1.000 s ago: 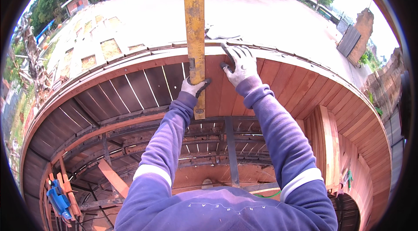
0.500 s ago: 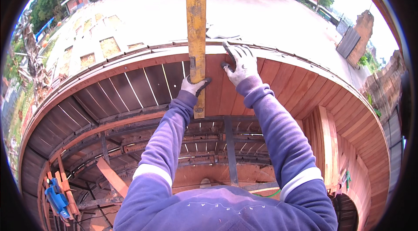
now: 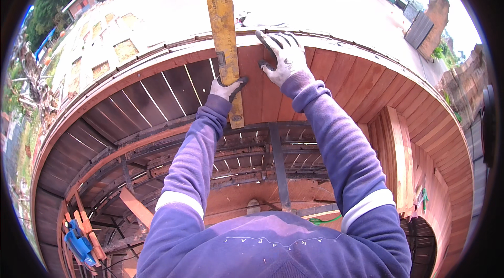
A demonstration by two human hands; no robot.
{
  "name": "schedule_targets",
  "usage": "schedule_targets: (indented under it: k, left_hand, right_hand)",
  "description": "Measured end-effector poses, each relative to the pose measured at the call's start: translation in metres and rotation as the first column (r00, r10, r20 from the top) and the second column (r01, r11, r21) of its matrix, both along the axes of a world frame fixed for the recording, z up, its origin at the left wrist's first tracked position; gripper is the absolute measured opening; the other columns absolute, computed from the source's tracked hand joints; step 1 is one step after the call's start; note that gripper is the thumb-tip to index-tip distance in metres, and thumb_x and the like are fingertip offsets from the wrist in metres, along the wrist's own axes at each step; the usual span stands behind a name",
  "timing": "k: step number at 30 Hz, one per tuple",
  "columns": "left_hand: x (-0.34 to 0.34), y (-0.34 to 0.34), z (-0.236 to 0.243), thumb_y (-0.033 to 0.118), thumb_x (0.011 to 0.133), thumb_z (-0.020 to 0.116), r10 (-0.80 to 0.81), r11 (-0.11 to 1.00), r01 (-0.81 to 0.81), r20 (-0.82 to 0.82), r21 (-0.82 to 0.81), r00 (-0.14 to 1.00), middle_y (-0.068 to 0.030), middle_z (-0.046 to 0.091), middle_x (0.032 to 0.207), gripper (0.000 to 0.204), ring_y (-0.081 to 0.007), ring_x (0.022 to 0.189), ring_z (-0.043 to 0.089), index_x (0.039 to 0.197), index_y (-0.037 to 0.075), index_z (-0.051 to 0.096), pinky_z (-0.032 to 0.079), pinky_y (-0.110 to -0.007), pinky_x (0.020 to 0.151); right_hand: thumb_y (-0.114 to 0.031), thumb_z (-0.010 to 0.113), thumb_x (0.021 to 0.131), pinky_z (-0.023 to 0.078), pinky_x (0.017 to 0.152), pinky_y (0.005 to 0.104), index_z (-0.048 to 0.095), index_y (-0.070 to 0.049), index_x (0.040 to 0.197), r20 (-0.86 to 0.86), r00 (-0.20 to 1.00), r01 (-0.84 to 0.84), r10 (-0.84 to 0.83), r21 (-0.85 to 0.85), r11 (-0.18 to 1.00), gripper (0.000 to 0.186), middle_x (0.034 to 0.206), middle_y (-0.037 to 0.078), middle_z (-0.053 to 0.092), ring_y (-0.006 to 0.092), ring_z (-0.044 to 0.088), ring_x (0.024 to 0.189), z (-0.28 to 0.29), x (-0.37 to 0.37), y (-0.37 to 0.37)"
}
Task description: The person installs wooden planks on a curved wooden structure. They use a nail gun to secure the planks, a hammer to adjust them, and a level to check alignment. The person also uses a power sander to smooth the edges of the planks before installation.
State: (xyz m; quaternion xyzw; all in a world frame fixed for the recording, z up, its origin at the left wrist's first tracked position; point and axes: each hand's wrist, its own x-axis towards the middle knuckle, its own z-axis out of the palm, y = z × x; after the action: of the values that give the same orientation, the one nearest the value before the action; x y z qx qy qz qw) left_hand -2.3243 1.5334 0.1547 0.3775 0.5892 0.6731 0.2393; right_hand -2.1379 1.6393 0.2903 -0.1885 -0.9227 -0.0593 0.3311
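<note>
A long, scuffed yellow spirit level [image 3: 222,23] lies across the curved edge, its near end on the reddish wooden boards. My left hand [image 3: 224,89], in a pale glove with dark fingertips, is closed around the level close to its near end. My right hand [image 3: 287,59], gloved the same way, is just right of the level with fingers spread, over the pale rim [image 3: 336,46] and the outer ends of the fitted reddish boards [image 3: 341,78]. Whether its fingertips press on the wood I cannot tell. Left of the level, dark panels [image 3: 152,94] with bright gaps show.
Dark metal framing [image 3: 278,168] crosses the space below my arms. At the lower left are a blue power tool [image 3: 79,244] and a leaning plank [image 3: 135,207]. Upright timber [image 3: 394,157] stands on the right. Paved ground [image 3: 310,0] lies beyond the rim.
My view has shifted, so the level and both hands appear higher and the level tilts more. My left hand keeps its grip; the right stays spread by the rim.
</note>
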Motion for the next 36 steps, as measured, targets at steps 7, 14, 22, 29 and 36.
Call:
schedule_targets:
  k: [7,14,22,29,36]
  left_hand:
    - [0.010,-0.004,0.006,0.011,0.079,0.078,0.031,1.000,-0.031,0.020,-0.007,0.999,-0.0023,0.069,0.094,0.030,-0.0090,0.077,0.062,0.105,0.000,0.067,0.052,-0.025,0.073]
    - [0.002,-0.001,0.001,0.012,0.079,0.079,0.005,1.000,-0.005,0.041,0.018,0.999,-0.0026,0.069,0.093,0.032,-0.0098,0.077,0.063,0.105,0.000,0.066,0.052,-0.025,0.072]
    - [0.007,-0.006,0.017,0.017,0.077,0.082,0.001,0.998,0.000,0.019,-0.069,1.000,-0.0012,0.068,0.090,0.032,-0.0094,0.076,0.061,0.101,0.002,0.068,0.051,-0.025,0.070]
    - [0.008,-0.003,0.013,0.021,0.075,0.085,0.036,0.995,-0.037,-0.005,-0.088,0.999,-0.0001,0.068,0.088,0.035,-0.0092,0.075,0.060,0.100,0.003,0.068,0.051,-0.027,0.068]
    - [0.005,-0.006,0.014,0.020,0.075,0.084,0.031,0.992,-0.030,0.004,-0.124,1.000,-0.0008,0.068,0.088,0.035,-0.0098,0.075,0.061,0.099,0.002,0.068,0.051,-0.026,0.068]
  right_hand:
    - [-0.031,0.069,0.082,0.023,0.114,0.0449,0.036,-0.018,0.146,-0.002,1.000,0.021,-0.022,-0.025,0.999,0.073,0.135,0.008,0.050,0.0251,0.041,0.130,0.002,-0.001,-0.001]
    - [-0.033,0.068,0.083,0.023,0.115,0.0450,0.044,-0.021,0.141,0.038,0.999,0.014,-0.014,0.007,1.000,0.064,0.136,0.004,0.050,0.0238,0.040,0.131,0.007,0.000,-0.004]
    - [-0.030,0.071,0.080,0.026,0.114,0.0435,0.049,-0.021,0.136,-0.010,1.000,-0.028,0.028,-0.011,1.000,0.061,0.133,0.003,0.052,0.0233,0.042,0.130,0.005,0.000,-0.002]
    - [-0.032,0.072,0.079,0.025,0.114,0.0427,0.051,-0.022,0.134,-0.017,0.999,-0.035,0.035,-0.016,0.999,0.059,0.132,0.002,0.053,0.0226,0.043,0.128,0.005,0.001,0.002]
    - [-0.033,0.072,0.080,0.024,0.115,0.0427,0.050,-0.023,0.135,-0.003,1.000,-0.010,0.010,-0.031,0.999,0.060,0.133,0.002,0.052,0.0218,0.042,0.129,0.003,-0.002,0.001]
